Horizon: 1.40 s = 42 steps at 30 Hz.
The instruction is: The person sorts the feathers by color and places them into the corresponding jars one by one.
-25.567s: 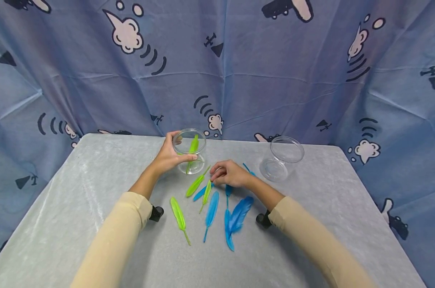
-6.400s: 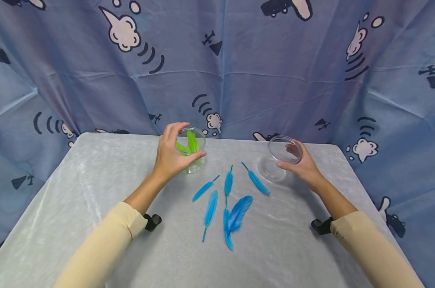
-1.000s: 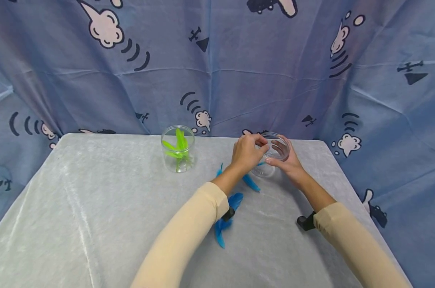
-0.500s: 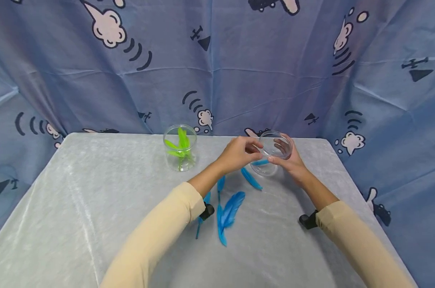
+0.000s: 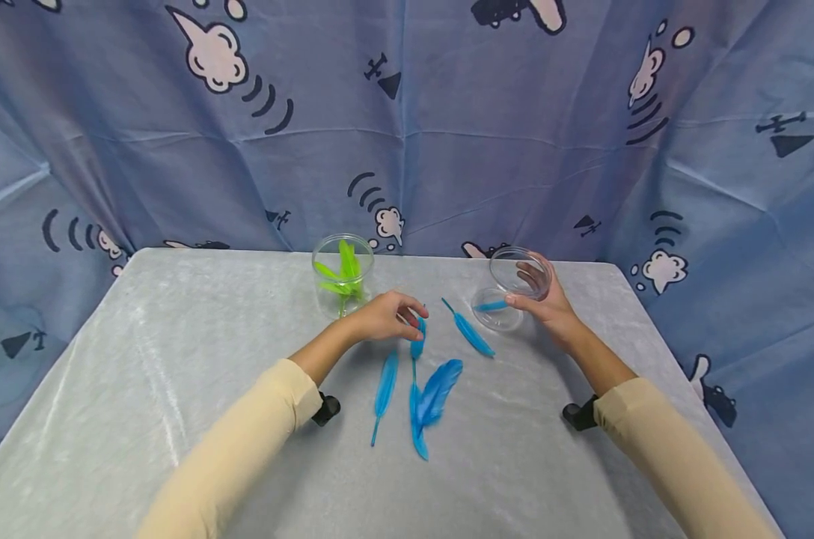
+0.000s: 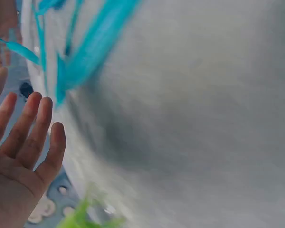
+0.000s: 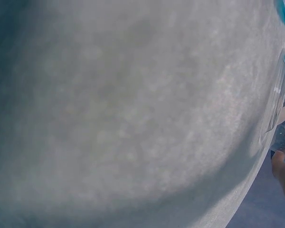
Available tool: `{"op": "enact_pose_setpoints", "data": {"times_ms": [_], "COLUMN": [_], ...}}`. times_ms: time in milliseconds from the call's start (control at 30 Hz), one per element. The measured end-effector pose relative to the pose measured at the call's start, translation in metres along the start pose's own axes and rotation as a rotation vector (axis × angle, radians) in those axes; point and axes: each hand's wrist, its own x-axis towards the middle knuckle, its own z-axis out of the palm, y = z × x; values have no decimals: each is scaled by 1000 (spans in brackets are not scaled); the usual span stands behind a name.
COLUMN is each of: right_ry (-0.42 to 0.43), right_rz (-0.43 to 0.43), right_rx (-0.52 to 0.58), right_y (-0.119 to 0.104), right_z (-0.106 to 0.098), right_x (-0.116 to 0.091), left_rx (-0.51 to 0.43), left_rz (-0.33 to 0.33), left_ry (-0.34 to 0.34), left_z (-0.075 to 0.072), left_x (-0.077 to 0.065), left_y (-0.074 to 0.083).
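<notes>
My left hand (image 5: 380, 316) hovers at a small blue feather (image 5: 417, 346) in the middle of the table, its fingertips overlapping the feather's upper end in the head view. In the left wrist view the fingers (image 6: 33, 137) are spread, with nothing between them. My right hand (image 5: 551, 308) holds a clear round jar (image 5: 496, 290) by its side near the rim. One blue feather (image 5: 491, 306) lies inside that jar. Near my left hand are a slim blue feather (image 5: 385, 385) and a broad, fluffy blue feather (image 5: 441, 391). Another blue feather (image 5: 473, 334) lies between hand and jar.
A second clear jar (image 5: 321, 296) stands at the back, left of centre, with several green feathers (image 5: 349, 262) in it. A grey cloth covers the table (image 5: 198, 337). Behind it hangs a blue patterned curtain (image 5: 481, 172).
Green feathers went from the table into the left jar, which my left hand released. A blue feather has dropped into the right jar; my left hand then moved back left to the feathers.
</notes>
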Motion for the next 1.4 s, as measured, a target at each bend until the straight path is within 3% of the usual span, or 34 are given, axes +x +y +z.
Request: {"op": "enact_pose_setpoints", "data": {"times_ms": [100,267,500,1000,1400], "right_ry": [3,9,7,12,6], "right_rz": [7,13,15,7,8], "right_rx": [5,2,-12,-6,-12], "right_y": [2,3,1,1,0], "right_z": [0,0,1,1,1], "right_x": [0,0,-1,-2,-2], "left_rx": [-5,1,-120,-88,-95], "left_rz": [-35,-32,-14,59,33], "left_ry": [-21,-16,-3,50,68], "left_z": [-1,0,7,21,11], "left_x": [-11,-25,-35,-40,-36], "left_y": [-12,-27,-37,-39,-32]}}
